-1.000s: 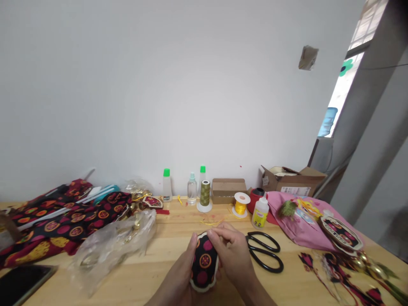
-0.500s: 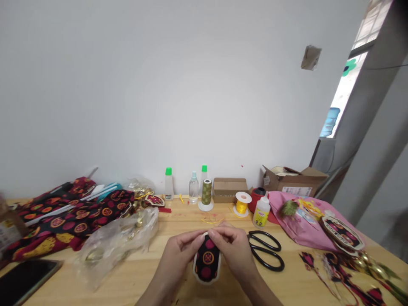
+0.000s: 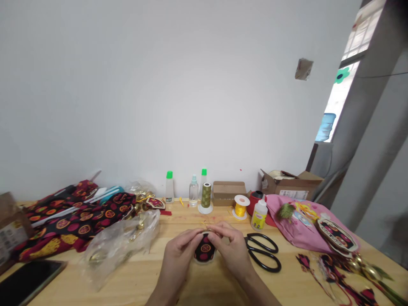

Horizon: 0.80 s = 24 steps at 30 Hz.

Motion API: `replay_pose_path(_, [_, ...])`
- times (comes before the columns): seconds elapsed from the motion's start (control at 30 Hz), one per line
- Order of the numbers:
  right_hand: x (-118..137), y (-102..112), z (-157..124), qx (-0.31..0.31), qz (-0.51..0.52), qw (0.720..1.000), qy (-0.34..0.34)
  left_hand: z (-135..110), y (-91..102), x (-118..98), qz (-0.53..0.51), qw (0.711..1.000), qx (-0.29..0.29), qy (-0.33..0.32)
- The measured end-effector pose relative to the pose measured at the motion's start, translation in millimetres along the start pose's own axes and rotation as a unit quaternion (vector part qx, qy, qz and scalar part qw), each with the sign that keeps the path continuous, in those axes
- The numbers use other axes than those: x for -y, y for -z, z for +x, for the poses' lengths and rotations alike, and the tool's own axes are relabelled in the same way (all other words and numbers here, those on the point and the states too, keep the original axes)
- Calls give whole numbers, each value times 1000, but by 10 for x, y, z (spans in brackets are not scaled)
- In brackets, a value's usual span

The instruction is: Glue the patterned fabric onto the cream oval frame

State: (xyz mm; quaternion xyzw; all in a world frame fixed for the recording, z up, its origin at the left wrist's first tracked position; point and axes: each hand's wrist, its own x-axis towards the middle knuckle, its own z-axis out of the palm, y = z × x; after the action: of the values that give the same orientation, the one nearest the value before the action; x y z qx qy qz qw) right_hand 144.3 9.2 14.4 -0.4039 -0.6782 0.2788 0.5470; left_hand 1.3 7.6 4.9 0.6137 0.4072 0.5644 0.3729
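Note:
Both hands hold a small padded fabric piece (image 3: 204, 251), black with red and orange circles and a pale edge, just above the wooden table (image 3: 134, 284). My left hand (image 3: 180, 253) grips its left side, thumb and fingers closed on the top edge. My right hand (image 3: 231, 248) pinches the top right of it, fingers curled. Black scissors (image 3: 263, 251) lie just right of my right hand. A few yellow thread strands (image 3: 208, 222) lie on the table beyond the piece.
Patterned dark-red fabric (image 3: 70, 219) and a crumpled clear plastic bag (image 3: 121, 242) are at left, a phone (image 3: 28, 280) at the near left corner. Bottles, a green thread cone (image 3: 205, 196), yellow cord spool (image 3: 240, 206), glue bottle (image 3: 259, 214) and cardboard boxes line the back. Pink cloth (image 3: 306, 225) lies right.
The fabric piece has tipped from upright to flatter and lower, further from me. My left hand moved from its underside to its top edge. The view shifted slightly.

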Motion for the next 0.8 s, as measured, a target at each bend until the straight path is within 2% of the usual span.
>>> replay_pose_path(0.23, [-8,66,-24,21,-67,989,133,-47,35,-62,66,992,15,-104])
replay_pose_path(0.33, [19,60,-39,18,-76,985,151,-34,41,-81,83,987,33,-137])
replay_pose_path(0.53, [65,45,-54,9,-76,982,172,-41,83,-74,104,978,18,-182])
replay_pose_path(0.67, [43,73,-18,-5,-65,981,183,-42,108,-56,93,984,-26,-152])
replay_pose_path(0.73, [29,89,-2,-9,-70,982,173,-25,109,-44,68,992,-41,-102])
replay_pose_path(0.8, [20,97,5,-13,-71,987,146,-5,102,-35,23,999,-33,-27])
